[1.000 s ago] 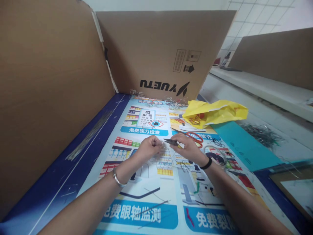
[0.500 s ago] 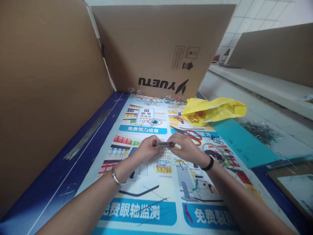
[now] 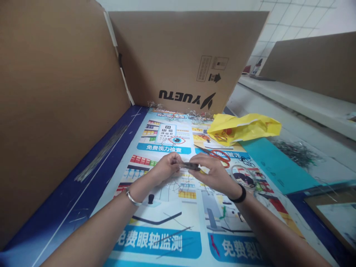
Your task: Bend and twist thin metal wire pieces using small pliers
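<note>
My right hand (image 3: 215, 172) is closed round a pair of pliers (image 3: 192, 166) with dark jaws and a bit of yellow handle showing below the palm. The jaws point left, toward my left hand (image 3: 168, 167). That hand is pinched shut at the tip of the jaws; what its fingers hold is too small to make out. Loose thin wires (image 3: 178, 185) lie on the printed poster just below the hands. Orange-handled scissors (image 3: 219, 156) rest beyond my right hand, blades toward the upper left.
A yellow bag (image 3: 250, 128) lies open at the back right, near a teal board (image 3: 274, 163) and a tangled wire heap (image 3: 294, 152). Straight wires (image 3: 101, 154) lie along the left. Cardboard panels (image 3: 155, 55) wall the left and back.
My right hand has turned slightly, and the pliers now show more plainly, with their jaws toward my left hand. The left hand stays pinched. The view has tipped slightly.
</note>
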{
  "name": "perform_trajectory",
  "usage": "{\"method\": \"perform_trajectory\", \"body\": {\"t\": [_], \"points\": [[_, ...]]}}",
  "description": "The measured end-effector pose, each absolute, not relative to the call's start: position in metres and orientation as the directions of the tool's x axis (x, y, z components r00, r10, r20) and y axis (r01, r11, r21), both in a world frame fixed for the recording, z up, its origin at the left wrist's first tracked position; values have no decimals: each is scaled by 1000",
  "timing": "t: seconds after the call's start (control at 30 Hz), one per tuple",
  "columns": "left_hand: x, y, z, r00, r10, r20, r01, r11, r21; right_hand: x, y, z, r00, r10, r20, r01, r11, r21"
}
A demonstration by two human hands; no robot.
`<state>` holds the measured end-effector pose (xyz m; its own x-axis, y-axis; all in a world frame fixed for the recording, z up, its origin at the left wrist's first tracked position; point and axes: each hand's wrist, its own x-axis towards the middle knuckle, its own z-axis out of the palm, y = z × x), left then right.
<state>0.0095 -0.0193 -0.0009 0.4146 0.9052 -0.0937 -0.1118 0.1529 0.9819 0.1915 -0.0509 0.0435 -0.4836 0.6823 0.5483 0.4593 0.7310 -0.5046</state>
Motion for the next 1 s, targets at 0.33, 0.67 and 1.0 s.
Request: {"method": "perform_trajectory", "body": {"t": [0.33, 0.67, 1.0], "points": [[10, -18, -1, 348, 938, 5, -127, 42, 991, 203, -49, 50, -618, 689, 379, 786, 529, 319], [14, -19, -3, 252, 967, -34, -146, 73, 987, 200, -48, 41, -576, 731, 367, 814, 472, 339], [14, -21, 3, 230, 968, -105, -146, 141, 979, 200, -46, 39, -558, 728, 398, 829, 460, 320]]}}
